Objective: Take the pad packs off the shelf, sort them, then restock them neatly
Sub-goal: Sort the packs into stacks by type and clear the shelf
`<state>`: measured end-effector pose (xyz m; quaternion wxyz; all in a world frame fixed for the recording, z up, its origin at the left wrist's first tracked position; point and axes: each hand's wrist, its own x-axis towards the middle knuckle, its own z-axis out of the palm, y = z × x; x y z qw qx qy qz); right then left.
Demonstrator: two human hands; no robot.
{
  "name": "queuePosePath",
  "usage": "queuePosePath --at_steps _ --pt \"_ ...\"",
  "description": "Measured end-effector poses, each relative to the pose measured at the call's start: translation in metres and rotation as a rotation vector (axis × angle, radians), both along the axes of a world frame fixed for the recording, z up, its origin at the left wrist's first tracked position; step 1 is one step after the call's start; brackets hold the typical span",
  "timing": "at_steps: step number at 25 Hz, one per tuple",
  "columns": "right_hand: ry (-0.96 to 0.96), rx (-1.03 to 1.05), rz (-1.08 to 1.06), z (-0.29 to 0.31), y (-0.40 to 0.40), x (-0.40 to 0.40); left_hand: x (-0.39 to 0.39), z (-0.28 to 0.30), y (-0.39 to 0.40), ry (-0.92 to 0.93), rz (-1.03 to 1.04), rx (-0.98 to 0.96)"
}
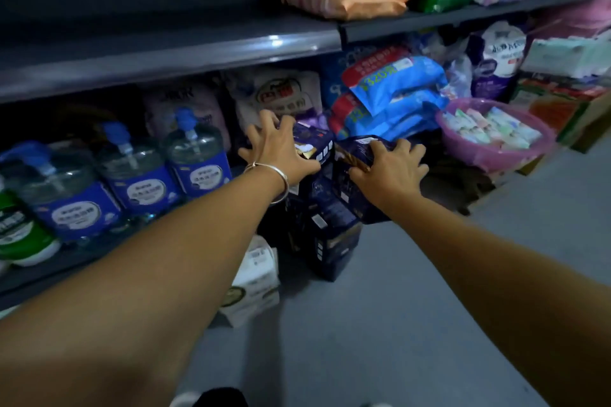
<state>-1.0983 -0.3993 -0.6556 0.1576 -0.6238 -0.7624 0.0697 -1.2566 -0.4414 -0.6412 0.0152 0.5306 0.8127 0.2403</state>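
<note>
left hand (281,145) splayed wide, steadying top of dark pack stack (317,208) on floor (413,307) — likely against toppling; right hand (390,168) grips dark pad pack (357,175), tilted, apparently adding it to stack.

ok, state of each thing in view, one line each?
left hand: fingers spread, resting on a dark pad pack
right hand: grips a tilted dark pack
dark pack pile: stacked unevenly on the floor
pink basin: full of small packs
water jugs: upright, capped
</note>
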Motion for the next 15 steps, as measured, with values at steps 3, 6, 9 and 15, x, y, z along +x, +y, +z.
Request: queuePosePath --at_steps 3,6,9,15 --pt "-0.023 -0.066 -0.083 -0.032 -0.001 0.027 0.03 -0.031 0.012 -0.041 -0.047 -0.062" --pt "0.007 -0.174 -0.224 -0.05 -0.003 0.055 0.066 -0.054 0.018 -0.044 -0.119 -0.112" --pt "0.093 -0.312 -0.347 -0.059 -0.009 0.079 0.093 -0.068 0.018 -0.035 -0.191 -0.149" --pt "-0.022 -0.49 -0.45 -0.108 -0.022 0.124 0.142 -0.104 0.003 0.204 -0.406 -0.272"
